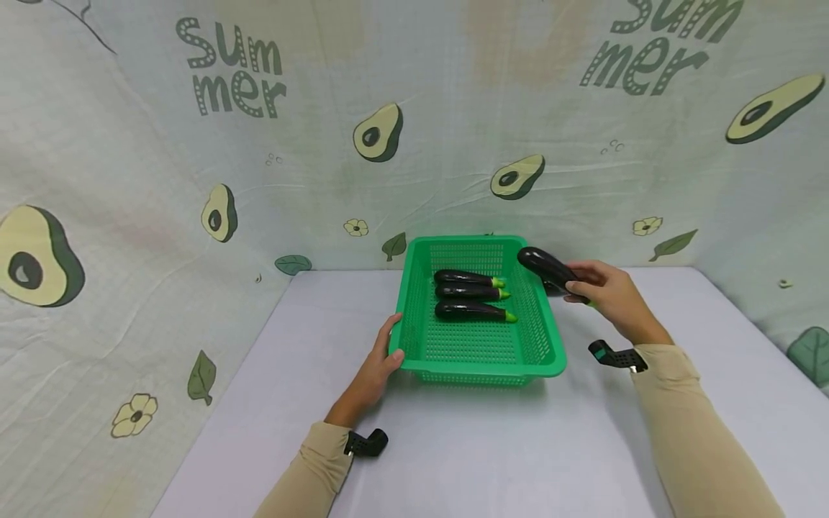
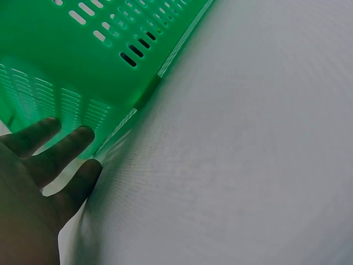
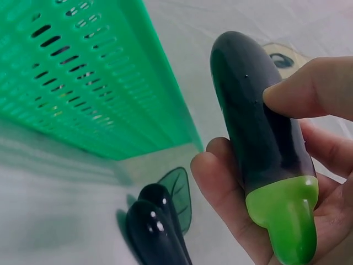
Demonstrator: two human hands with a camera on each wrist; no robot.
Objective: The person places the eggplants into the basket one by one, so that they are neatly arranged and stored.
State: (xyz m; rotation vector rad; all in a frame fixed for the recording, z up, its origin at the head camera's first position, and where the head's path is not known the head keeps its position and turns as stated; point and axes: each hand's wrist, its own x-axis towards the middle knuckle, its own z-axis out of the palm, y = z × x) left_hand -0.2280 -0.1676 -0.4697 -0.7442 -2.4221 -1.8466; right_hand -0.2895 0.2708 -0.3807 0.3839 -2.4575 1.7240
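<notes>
My right hand (image 1: 605, 291) grips a dark purple eggplant (image 1: 544, 265) with a green stem end, just above the basket's right rim. In the right wrist view, the thumb lies on one side of that eggplant (image 3: 248, 110) and fingers on the other. A green perforated basket (image 1: 488, 369) stands on the table, with three eggplants (image 1: 468, 291) lying side by side inside. At the basket's left edge, my left hand (image 1: 372, 370) touches the rim. Its fingers (image 2: 69, 146) are spread and fairly straight against the outer wall in the left wrist view.
Two more eggplants (image 3: 157, 234) lie on the white table (image 1: 311, 345) beyond the basket's right side, mostly hidden behind my right hand in the head view. A cloth (image 1: 447, 86) printed with avocados hangs behind the table.
</notes>
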